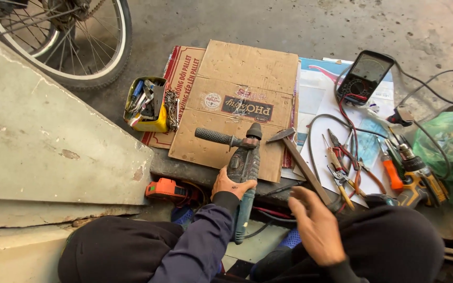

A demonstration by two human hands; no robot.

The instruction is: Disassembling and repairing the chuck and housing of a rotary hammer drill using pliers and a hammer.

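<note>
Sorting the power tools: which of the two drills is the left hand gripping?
The grey-green hammer drill on the cardboard, held by the left hand; the yellow drill lies untouched at right.

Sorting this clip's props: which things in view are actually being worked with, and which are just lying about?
In hand:
- rotary hammer drill, gripped by the left hand
- right hand, open, fingers near the hammer

Lying about:
- flattened cardboard
- yellow tin of bits
- multimeter
- pliers
- yellow cordless drill
- orange tape measure
- bicycle wheel
- green bag
</note>
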